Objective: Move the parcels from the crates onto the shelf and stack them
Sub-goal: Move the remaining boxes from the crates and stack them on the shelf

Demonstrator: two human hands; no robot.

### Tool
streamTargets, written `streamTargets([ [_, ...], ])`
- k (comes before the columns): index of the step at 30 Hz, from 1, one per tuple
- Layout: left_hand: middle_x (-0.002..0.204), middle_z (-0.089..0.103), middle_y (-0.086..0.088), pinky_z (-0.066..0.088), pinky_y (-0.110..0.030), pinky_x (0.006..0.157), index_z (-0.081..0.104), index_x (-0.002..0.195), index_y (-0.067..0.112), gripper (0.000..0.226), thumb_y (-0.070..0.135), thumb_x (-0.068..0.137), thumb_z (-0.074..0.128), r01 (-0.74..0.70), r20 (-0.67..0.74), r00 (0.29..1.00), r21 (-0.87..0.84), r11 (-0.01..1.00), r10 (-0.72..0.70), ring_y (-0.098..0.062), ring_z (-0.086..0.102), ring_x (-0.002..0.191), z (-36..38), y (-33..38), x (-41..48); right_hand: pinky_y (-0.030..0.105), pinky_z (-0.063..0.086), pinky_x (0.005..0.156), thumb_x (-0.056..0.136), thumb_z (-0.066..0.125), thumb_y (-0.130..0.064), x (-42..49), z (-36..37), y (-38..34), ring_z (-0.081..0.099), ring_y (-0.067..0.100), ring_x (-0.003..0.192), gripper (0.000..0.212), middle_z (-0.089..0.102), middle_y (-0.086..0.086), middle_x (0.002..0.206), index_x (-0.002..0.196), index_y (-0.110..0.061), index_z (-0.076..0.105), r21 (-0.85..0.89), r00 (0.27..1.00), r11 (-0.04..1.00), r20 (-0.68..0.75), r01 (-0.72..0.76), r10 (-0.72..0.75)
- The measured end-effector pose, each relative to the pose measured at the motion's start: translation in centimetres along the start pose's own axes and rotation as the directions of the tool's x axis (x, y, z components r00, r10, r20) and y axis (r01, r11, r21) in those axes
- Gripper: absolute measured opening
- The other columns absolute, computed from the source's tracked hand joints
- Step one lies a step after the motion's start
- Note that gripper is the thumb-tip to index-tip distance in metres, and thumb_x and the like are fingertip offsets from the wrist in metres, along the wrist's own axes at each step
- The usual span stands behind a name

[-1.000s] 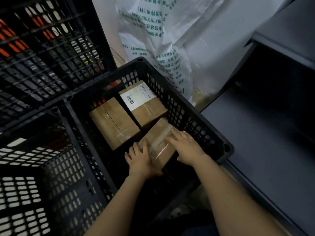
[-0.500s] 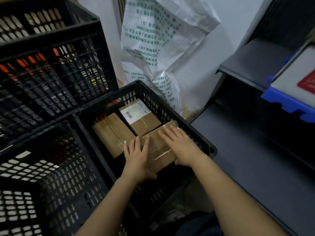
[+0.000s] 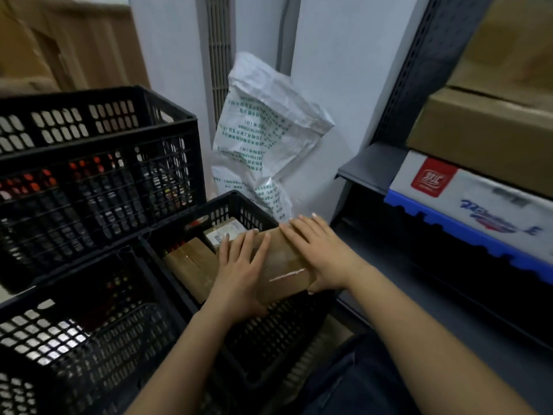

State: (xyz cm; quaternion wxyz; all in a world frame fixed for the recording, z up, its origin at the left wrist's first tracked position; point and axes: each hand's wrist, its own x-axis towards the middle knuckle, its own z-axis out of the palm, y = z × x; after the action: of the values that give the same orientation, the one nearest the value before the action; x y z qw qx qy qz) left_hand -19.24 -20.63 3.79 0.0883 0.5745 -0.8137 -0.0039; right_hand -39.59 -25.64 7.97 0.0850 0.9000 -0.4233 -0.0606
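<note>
**A:** Where is the parcel now?

**B:** The taped parcel (image 3: 284, 262) is held over the right side of the black crate (image 3: 230, 209), at about the height of its rim. Two others lie on the crate floor, side by side: the labelled parcel (image 3: 224, 232) and the plain brown parcel (image 3: 191, 262).

**A:** How do the hands hold it?

**B:** The left hand (image 3: 239, 271) lies with straight fingers on the top face, and its thumb seems tucked at the near edge. The right hand (image 3: 323, 256) covers the right part, and its thumb shows under the near corner. So both grasp it, with fingers above and thumb below. I think this is because the box is wide and flat, and one hand alone would let it tip.

**A:** Is there room to carry it across?

**B:** I judge yes. The lower shelf board (image 3: 419, 295) begins just right of the crate. But the upper shelf board (image 3: 368, 166), with the blue-and-white carton (image 3: 466, 205) on it, hangs over this board, so the parcel should go in low, through the dark gap between them. The crate rim is the first edge to pass.
</note>
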Motion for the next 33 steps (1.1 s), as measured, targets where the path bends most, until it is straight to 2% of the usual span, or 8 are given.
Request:
streamTargets([
  [2, 0.157, 0.007, -0.016, -0.020, -0.049, 0.112, -0.003, 0.153, 0.012, 0.142, 0.058, 0.046, 0.078, -0.035, -0.070, 0.997, 0.064, 0.997, 0.039, -0.033, 0.000, 0.144, -1.2, -0.1, -0.6, 0.042, -0.005, 0.117, 0.045, 0.084, -0.051, -1.1, -1.7, -0.7, 0.018, 0.033, 0.141, 0.141, 0.025, 0.016, 0.152, 0.153, -0.012, 0.003, -0.029, 0.998, 0.999, -0.066, -0.013, 0.011],
  [4, 0.150, 0.030, -0.018, -0.007, -0.051, 0.115, 0.019, 0.150, 0.004, 0.145, 0.054, 0.029, 0.080, -0.031, -0.104, 0.994, 0.098, 0.995, 0.042, -0.035, 0.021, 0.139, -2.3, -0.2, -1.3, 0.045, 0.001, 0.118, 0.040, 0.083, -0.050, -2.0, -3.2, -1.5, 0.027, 0.035, 0.136, 0.139, 0.034, 0.019, 0.145, 0.152, -0.008, 0.013, -0.059, 0.992, 0.998, -0.126, -0.027, 0.019],
  [6, 0.148, 0.035, -0.019, 0.004, -0.056, 0.113, 0.026, 0.147, 0.000, 0.140, 0.048, 0.028, 0.081, -0.041, -0.161, 0.985, 0.119, 0.992, 0.060, -0.037, 0.030, 0.137, -3.3, -0.1, -1.9, 0.048, 0.006, 0.118, 0.039, 0.083, -0.051, -2.9, -4.5, -2.2, 0.027, 0.035, 0.135, 0.139, 0.035, 0.019, 0.144, 0.152, -0.008, 0.013, -0.083, 0.984, 0.996, -0.178, -0.037, 0.022],
  [10, 0.150, 0.031, -0.021, 0.010, -0.059, 0.113, 0.024, 0.148, -0.001, 0.128, 0.039, 0.040, 0.080, -0.036, -0.318, 0.944, 0.159, 0.987, 0.085, -0.039, 0.025, 0.140, -5.9, 0.4, -3.1, 0.049, 0.008, 0.118, 0.045, 0.082, -0.051, -4.4, -7.2, -3.4, 0.026, 0.038, 0.137, 0.135, 0.033, 0.020, 0.145, 0.153, -0.008, 0.012, -0.131, 0.958, 0.989, -0.286, -0.069, 0.029],
  [15, 0.153, 0.026, -0.018, 0.011, -0.059, 0.113, 0.020, 0.150, 0.003, 0.139, 0.049, 0.038, 0.088, -0.030, -0.424, 0.899, 0.195, 0.980, 0.112, -0.037, 0.019, 0.143, -9.5, 0.9, -3.9, 0.053, 0.012, 0.118, 0.051, 0.081, -0.048, -5.9, -10.6, -4.3, 0.029, 0.040, 0.135, 0.124, 0.035, 0.022, 0.141, 0.151, -0.007, 0.020, -0.186, 0.903, 0.973, -0.428, -0.133, 0.041],
  [21, 0.154, 0.024, -0.018, 0.011, -0.060, 0.114, 0.020, 0.150, 0.003, 0.132, 0.026, 0.040, 0.088, -0.061, -0.554, 0.814, 0.223, 0.973, 0.177, -0.035, 0.014, 0.144, -13.5, 1.9, -3.8, 0.050, 0.002, 0.119, 0.056, 0.083, -0.041, -7.7, -14.2, -4.4, 0.024, 0.039, 0.137, 0.118, 0.028, 0.022, 0.145, 0.151, -0.008, 0.020, -0.234, 0.822, 0.942, -0.565, -0.239, 0.069],
  [28, 0.154, 0.021, -0.019, 0.005, -0.057, 0.116, 0.018, 0.150, 0.003, 0.128, 0.022, 0.045, 0.089, -0.107, -0.670, 0.689, 0.283, 0.953, 0.276, -0.036, 0.013, 0.145, -18.9, 4.4, -1.4, 0.051, 0.008, 0.117, 0.064, 0.081, -0.036, -9.8, -18.9, -2.4, 0.024, 0.039, 0.137, 0.109, 0.028, 0.021, 0.144, 0.151, -0.009, 0.022, -0.256, 0.711, 0.899, -0.698, -0.357, 0.084],
  [33, 0.154, 0.020, -0.018, 0.005, -0.056, 0.116, 0.018, 0.150, 0.004, 0.125, 0.019, 0.046, 0.085, -0.154, -0.705, 0.619, 0.325, 0.933, 0.347, -0.035, 0.013, 0.145, -22.0, 7.3, 1.0, 0.049, 0.007, 0.118, 0.065, 0.079, -0.038, -12.5, -21.7, 0.1, 0.026, 0.041, 0.134, 0.108, 0.029, 0.022, 0.141, 0.151, -0.008, 0.021, -0.273, 0.665, 0.851, -0.738, -0.449, 0.114],
])
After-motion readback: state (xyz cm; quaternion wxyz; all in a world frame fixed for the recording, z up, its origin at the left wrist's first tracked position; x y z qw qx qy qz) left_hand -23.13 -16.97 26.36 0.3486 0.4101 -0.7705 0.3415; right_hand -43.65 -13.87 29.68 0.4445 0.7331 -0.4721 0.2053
